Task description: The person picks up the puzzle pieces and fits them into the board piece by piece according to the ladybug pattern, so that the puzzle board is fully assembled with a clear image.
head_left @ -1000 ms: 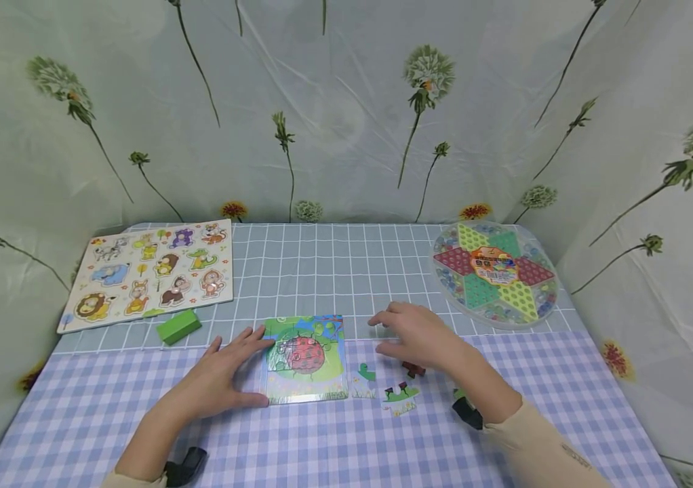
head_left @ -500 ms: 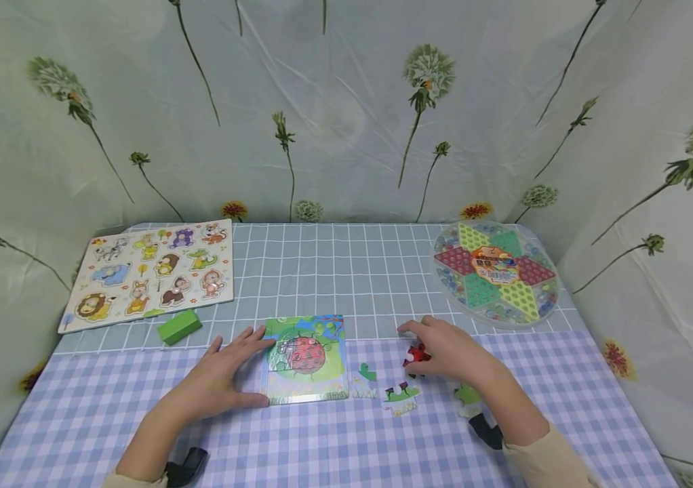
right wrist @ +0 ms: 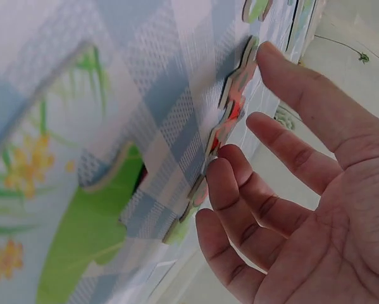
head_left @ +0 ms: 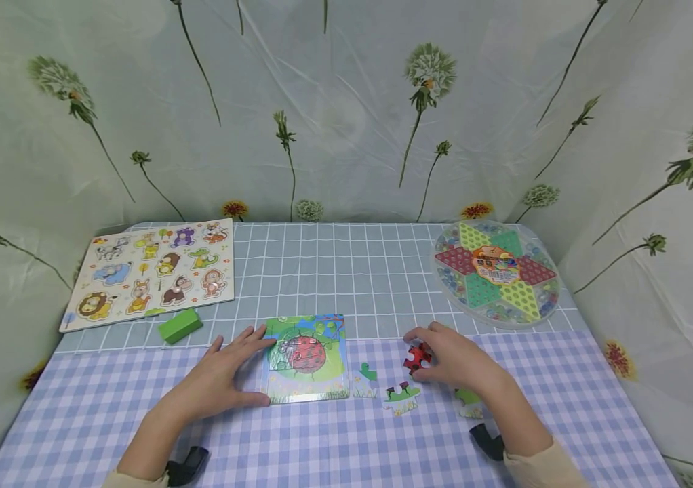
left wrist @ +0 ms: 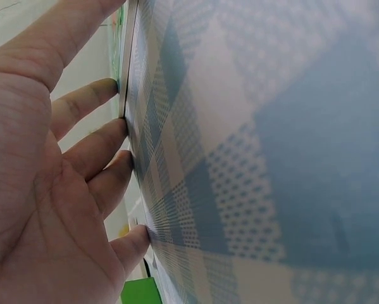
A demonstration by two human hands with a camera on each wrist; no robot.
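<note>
In the head view a square ladybug jigsaw puzzle point(head_left: 306, 390) lies on the checked cloth. Its upper left side meets the straight, spread fingers of my left hand point(head_left: 215, 376); the thumb lies by the lower left corner. My right hand point(head_left: 453, 359) arches over a red puzzle piece point(head_left: 415, 361), thumb and loosely bent fingers around its edges. In the right wrist view the thumb tip and fingertips come up to the red pieces point(right wrist: 235, 111); firm contact is unclear. Two loose pieces, a green-and-white piece point(head_left: 365, 381) and a caterpillar-like piece point(head_left: 401, 398), lie between board and right hand.
Another green piece point(head_left: 468, 401) lies partly beneath the right wrist. At the back left, an animal peg board point(head_left: 154, 271) has a green block point(head_left: 180, 326) in front of it. A round Chinese checkers set point(head_left: 496, 274) sits at the back right.
My right hand has moved right and slightly toward me, from beside the puzzle to the red piece, which now shows more fully. My left hand stays still.
</note>
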